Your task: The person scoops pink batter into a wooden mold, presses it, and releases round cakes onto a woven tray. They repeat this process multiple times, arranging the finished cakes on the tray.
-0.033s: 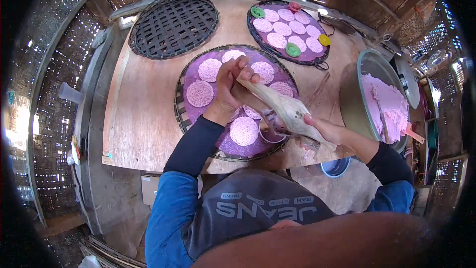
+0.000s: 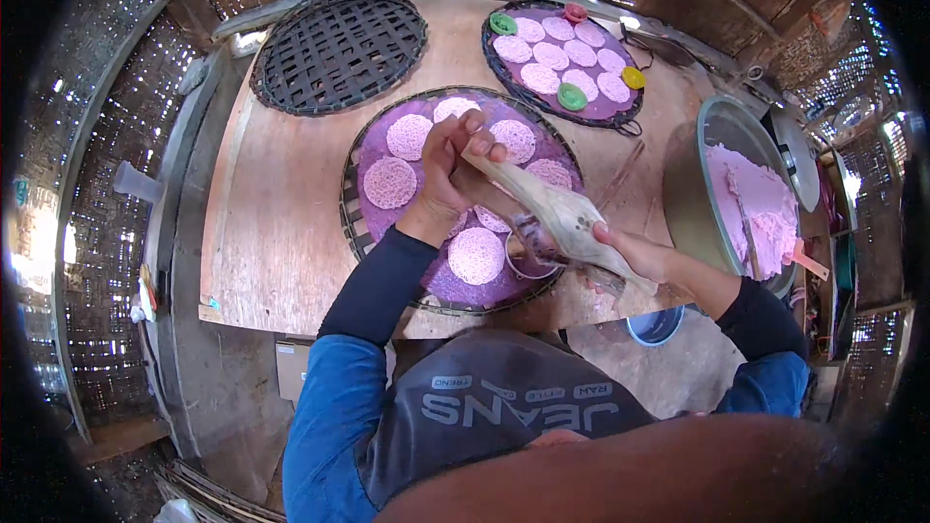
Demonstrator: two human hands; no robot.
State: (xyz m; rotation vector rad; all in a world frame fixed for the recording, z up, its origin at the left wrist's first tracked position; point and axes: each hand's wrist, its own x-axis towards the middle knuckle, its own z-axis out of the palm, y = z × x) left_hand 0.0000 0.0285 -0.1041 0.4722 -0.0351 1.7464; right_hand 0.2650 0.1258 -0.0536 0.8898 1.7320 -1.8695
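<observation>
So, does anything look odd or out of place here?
The cloth between the left hand and right hand has small dark spots near the latter, odd against its pale surface; stains or holes, I can't tell.

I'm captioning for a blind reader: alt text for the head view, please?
A person's left hand and right hand hold a pale, cloth-like bundle over a woven tray of pink lacy discs on a wooden table. A large tub of pink paste stands at right.
</observation>
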